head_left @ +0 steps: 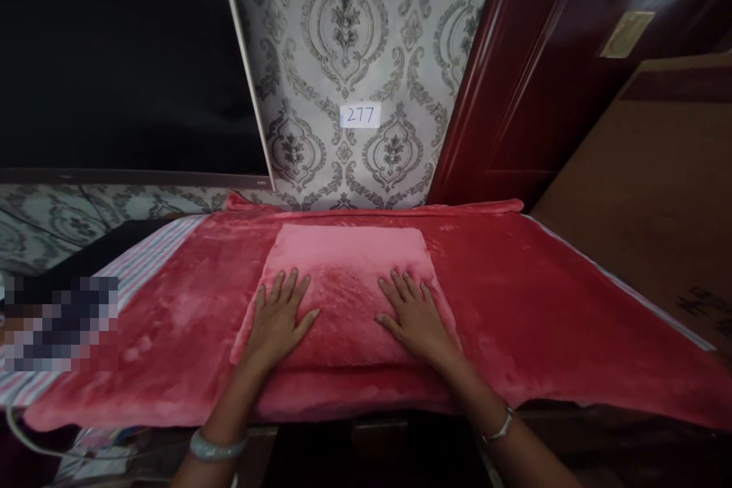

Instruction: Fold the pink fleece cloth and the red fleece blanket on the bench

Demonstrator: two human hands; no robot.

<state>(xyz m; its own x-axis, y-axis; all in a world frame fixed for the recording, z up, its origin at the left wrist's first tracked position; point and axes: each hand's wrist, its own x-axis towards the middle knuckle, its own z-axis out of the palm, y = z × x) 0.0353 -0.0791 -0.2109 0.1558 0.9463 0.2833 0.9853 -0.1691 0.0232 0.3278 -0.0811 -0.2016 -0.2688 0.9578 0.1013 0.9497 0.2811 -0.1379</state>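
Note:
A pink-red plush cloth (348,248), roughly square and flat, lies on a larger red plush blanket (515,305) spread over a table. My left hand (278,320) rests flat on the cloth's left part, fingers spread and pointing away from me. On the right part lies my right hand (412,313), also flat with its fingers apart. Neither hand grasps anything. Between the hands, the cloth's surface looks darker and slightly ruffled. Whether the cloth is folded or a single piece, I cannot tell.
A striped cloth (152,248) shows beneath the blanket's left side. Behind the table stand a dark screen (126,61) and a patterned wall with a paper label (360,115) reading 277. A dark red door (531,76) and a large cardboard box (646,191) are at the right.

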